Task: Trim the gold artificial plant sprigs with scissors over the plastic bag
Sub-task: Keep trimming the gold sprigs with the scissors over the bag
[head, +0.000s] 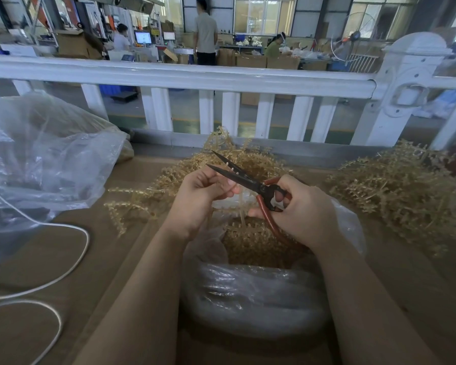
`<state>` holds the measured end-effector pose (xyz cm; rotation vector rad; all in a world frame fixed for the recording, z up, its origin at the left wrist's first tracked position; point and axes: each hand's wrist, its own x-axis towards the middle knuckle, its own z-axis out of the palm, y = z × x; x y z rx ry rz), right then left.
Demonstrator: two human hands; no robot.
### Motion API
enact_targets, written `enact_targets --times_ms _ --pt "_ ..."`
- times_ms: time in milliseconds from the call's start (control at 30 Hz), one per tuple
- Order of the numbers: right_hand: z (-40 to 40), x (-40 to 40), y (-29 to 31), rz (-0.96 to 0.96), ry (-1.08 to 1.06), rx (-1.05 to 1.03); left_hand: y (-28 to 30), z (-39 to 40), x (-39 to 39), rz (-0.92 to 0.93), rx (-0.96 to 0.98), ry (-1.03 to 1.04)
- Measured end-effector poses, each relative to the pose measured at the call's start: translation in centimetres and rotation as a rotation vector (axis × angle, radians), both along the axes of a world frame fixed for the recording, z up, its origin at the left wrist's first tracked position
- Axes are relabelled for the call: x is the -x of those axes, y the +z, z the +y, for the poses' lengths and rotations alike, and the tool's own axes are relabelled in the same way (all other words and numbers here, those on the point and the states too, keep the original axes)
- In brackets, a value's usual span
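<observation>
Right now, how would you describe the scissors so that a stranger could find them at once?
Start at the white fence across the far edge of the brown table, then come down to the two hands over the open plastic bag. The scissors are in the right hand. Among pale gold sprigs, only they have dark open blades and red-brown handles.

One head-worn wide-angle view here, looking forward and down from the person's own eye line, close in over both forearms and the cardboard-covered table (50, 254). It faces a white railing (184, 76) just past the table's far edge, with the workshop floor well beyond; straight lines bow toward the frame edges.
</observation>
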<state>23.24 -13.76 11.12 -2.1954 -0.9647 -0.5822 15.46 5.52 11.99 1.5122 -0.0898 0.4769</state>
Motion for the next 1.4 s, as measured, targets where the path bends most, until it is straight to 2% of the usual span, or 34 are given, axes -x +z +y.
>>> enact_targets --times_ms 400,900,1400 --pt "-0.1 -0.9 -0.8 -0.09 -0.04 0.012 0.2 -0.2 0.1 0.018 0.047 0.026" --pt "0.0 0.3 0.3 -0.026 -0.012 -0.034 0.3 -0.2 0.2 -0.015 0.048 0.002" --pt "0.2 -0.7 -0.6 0.004 -0.065 0.057 0.3 -0.3 0.1 -0.003 0.02 0.01"
